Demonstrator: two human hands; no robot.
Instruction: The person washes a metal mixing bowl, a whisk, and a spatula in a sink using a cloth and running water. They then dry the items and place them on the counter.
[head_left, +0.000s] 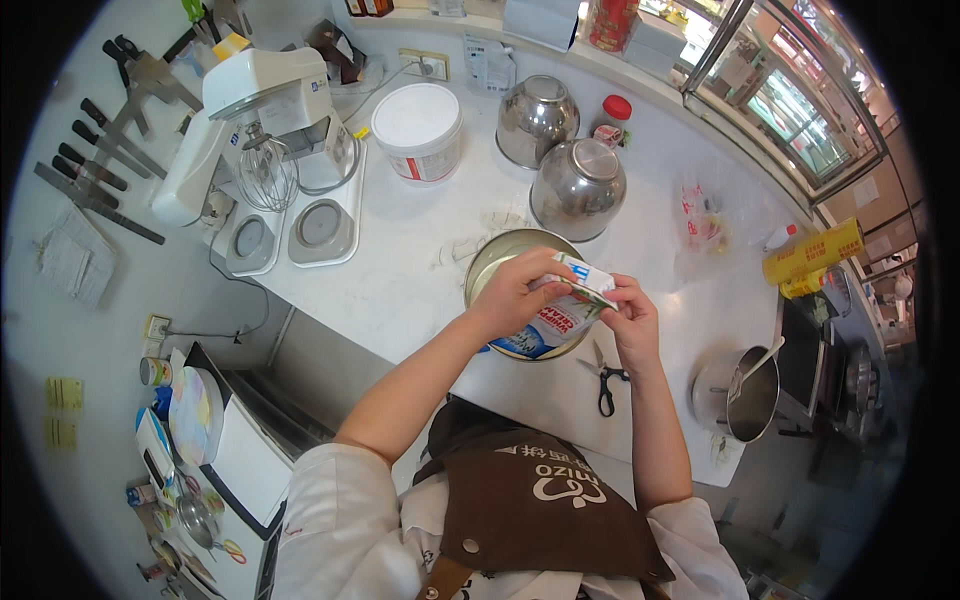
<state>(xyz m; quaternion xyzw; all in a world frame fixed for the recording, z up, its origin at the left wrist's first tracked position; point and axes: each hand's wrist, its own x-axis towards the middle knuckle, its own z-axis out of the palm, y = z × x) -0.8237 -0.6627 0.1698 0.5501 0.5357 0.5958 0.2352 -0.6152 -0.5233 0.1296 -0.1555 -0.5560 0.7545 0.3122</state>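
Observation:
A whipping cream carton (551, 330) is held tilted between my two hands over a wide round metal bowl (480, 259). My left hand (521, 289) grips the carton's end from the left, thumb on its side. With fingers and thumb, my right hand (634, 319) pinches the right corner of that same end. Pale contents show at the bowl's left side, while the carton and hands hide much of the inside. Black-handled scissors (606, 386) lie partly spread on the white counter (405, 277), just left of my right forearm.
Two upturned steel bowls (577, 187) and a white lidded tub (416, 131) stand beyond the round bowl. A stand mixer (262, 97) with a whisk is at the left. At the right edge is a steel pot (709, 394) with a utensil inside. Knives (112, 142) hang on the left wall.

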